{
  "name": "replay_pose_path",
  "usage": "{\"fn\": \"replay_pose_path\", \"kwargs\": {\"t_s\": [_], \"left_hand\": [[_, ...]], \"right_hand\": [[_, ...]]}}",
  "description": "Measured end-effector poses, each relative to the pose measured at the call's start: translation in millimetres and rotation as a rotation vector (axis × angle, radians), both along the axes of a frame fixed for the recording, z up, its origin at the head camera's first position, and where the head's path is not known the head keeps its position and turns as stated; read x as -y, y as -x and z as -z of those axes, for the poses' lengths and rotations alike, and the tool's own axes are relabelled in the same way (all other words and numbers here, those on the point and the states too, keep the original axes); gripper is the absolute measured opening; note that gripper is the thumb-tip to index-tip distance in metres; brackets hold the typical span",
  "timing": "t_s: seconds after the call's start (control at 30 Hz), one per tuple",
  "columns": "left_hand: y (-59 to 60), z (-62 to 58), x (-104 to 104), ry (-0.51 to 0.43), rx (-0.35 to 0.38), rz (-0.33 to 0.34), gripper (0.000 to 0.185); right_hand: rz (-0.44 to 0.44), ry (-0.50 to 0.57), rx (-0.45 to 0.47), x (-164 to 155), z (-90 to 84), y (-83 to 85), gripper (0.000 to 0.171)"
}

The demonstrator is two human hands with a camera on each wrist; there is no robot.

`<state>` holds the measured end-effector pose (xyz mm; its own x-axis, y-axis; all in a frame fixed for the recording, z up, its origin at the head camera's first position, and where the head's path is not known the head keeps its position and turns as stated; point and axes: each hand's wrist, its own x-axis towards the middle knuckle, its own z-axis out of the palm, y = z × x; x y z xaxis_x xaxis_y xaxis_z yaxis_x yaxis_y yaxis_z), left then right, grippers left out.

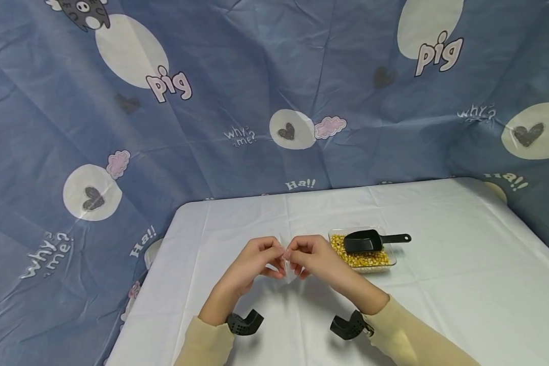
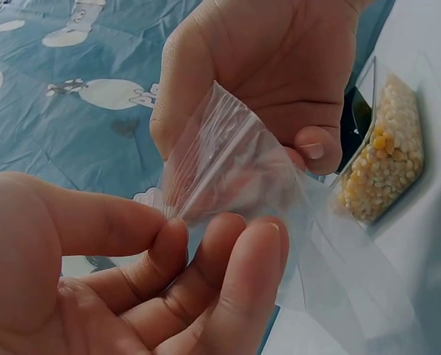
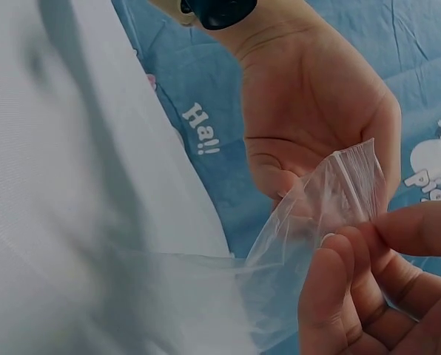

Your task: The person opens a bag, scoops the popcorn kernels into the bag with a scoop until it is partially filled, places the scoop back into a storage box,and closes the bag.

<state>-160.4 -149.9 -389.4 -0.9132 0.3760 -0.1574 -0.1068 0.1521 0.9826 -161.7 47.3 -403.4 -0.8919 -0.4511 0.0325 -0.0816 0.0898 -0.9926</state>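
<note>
A clear zip-lock bag (image 2: 228,159) hangs between my two hands over the white table. Thumb and forefinger of my left hand (image 1: 262,258) pinch its top edge near the seal strip, the other fingers curled beside the plastic. From the opposite side, my right hand (image 1: 319,258) pinches the same edge, as the right wrist view of the bag (image 3: 331,192) shows. The two sets of fingertips are close together in the head view. The lower part of the bag hangs slack and see-through, with no contents visible in it.
To the right of my right hand stands a clear box (image 1: 384,267) of yellow and pale corn kernels (image 1: 363,260). A black scoop (image 1: 363,241) lies on the kernels, its handle jutting over the right rim. A blue printed cloth (image 1: 238,91) hangs behind the white table (image 1: 439,305).
</note>
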Motion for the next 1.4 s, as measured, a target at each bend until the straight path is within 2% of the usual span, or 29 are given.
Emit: {"fn": "replay_pose_path", "kwargs": {"t_s": [0.3,0.9,1.0,1.2,1.4], "left_hand": [[-0.9,-1.8,-1.8,0.044,-0.014,0.020,0.030],[-1.1,-1.3,-2.3,0.004,-0.019,0.033,0.026],[-1.9,-0.9,-2.1,-0.019,-0.006,0.043,0.027],[-4.2,-2.0,-1.9,-0.072,0.011,0.079,0.027],[-4.5,-3.5,-1.5,-0.166,0.020,0.120,0.027]], "right_hand": [[0.001,0.007,-0.002,-1.8,-0.8,1.1,0.011],[0.020,0.013,0.000,-4.0,-2.5,4.3,0.013],[-0.013,0.012,0.022,-4.2,-3.0,3.9,0.015],[-0.159,0.060,0.076,-5.6,-1.8,2.8,0.022],[-0.178,0.189,0.120,-4.1,-1.2,2.3,0.022]]}}
